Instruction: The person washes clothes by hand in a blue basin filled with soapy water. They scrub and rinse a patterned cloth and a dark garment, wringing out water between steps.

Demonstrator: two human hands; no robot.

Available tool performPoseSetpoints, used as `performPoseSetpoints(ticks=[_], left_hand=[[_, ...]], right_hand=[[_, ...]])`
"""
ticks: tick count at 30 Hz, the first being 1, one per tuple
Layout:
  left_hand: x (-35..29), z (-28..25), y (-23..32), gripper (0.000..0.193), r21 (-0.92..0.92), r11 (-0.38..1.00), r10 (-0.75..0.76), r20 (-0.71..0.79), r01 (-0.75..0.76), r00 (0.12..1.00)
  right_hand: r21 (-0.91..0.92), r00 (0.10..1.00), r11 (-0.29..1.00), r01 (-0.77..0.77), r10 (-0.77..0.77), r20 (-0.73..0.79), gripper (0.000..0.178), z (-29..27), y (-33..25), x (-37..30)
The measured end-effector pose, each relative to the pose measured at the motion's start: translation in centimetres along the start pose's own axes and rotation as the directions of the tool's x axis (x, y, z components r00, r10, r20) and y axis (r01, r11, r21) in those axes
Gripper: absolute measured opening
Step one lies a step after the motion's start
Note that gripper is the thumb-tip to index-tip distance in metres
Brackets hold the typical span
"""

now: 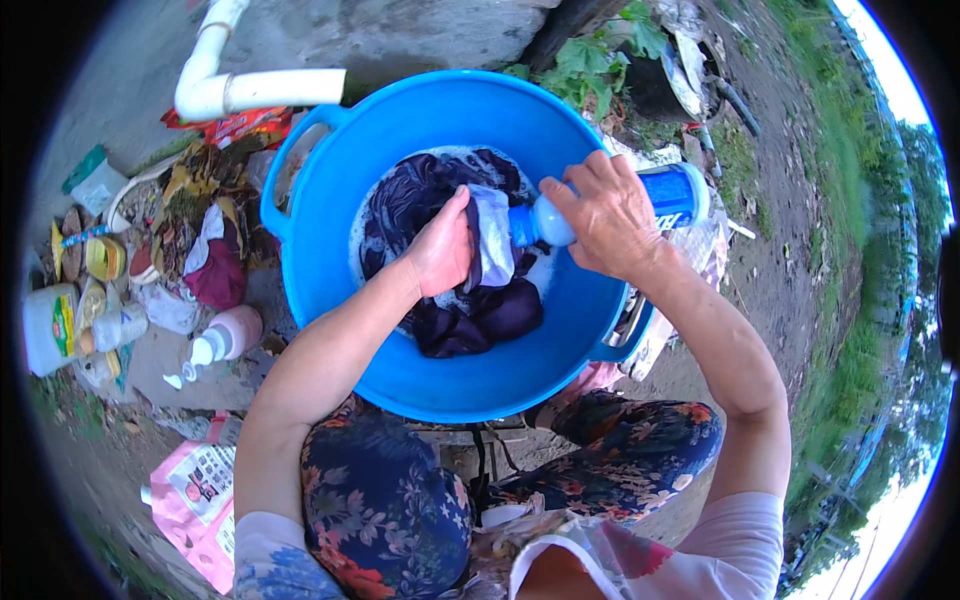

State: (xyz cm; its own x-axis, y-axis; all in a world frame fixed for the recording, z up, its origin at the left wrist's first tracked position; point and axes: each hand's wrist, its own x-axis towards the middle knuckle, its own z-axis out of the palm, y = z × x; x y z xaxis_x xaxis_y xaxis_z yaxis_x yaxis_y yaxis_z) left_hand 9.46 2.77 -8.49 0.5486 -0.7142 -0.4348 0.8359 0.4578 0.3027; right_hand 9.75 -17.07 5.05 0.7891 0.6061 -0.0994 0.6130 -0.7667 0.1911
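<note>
A large blue plastic tub [420, 388] stands before my knees, with dark wet clothes [410, 210] in sudsy water inside it. Over the tub, my left hand [443, 248] is closed around a light grey piece of cloth [492, 235] that joins dark fabric. My right hand [612, 215] grips a blue and white bottle [675, 195] from above. It lies nearly level, its blue neck end pointing left and touching or almost touching the cloth; I cannot tell whether liquid is coming out. The fingertips of my left hand are partly hidden behind the cloth.
A white pipe [285, 90] ends by the tub's far left rim. On the left lie a pink pump bottle [238, 332], a clear jug [50, 328], a maroon cloth [216, 272] and litter. A pink container [195, 500] stands at lower left. Leafy plants [588, 68] grow behind the tub.
</note>
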Motion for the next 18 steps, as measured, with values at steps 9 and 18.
performPoseSetpoints(ticks=[9, 18], left_hand=[[0.4, 0.0, -0.7, 0.053, 0.029, 0.993, 0.117, -0.064, -0.115, 0.991], [-0.1, -2.3, -0.4, 0.047, -0.069, 0.989, 0.113, -0.216, -0.131, 0.97]], right_hand=[[0.5, 0.755, 0.758, -0.419, 0.597, -0.271, 0.074, -1.0, 13.3, -6.2], [0.805, 0.133, 0.145, -0.575, 0.988, -0.082, 0.077, 11.9, 22.8, -7.6]])
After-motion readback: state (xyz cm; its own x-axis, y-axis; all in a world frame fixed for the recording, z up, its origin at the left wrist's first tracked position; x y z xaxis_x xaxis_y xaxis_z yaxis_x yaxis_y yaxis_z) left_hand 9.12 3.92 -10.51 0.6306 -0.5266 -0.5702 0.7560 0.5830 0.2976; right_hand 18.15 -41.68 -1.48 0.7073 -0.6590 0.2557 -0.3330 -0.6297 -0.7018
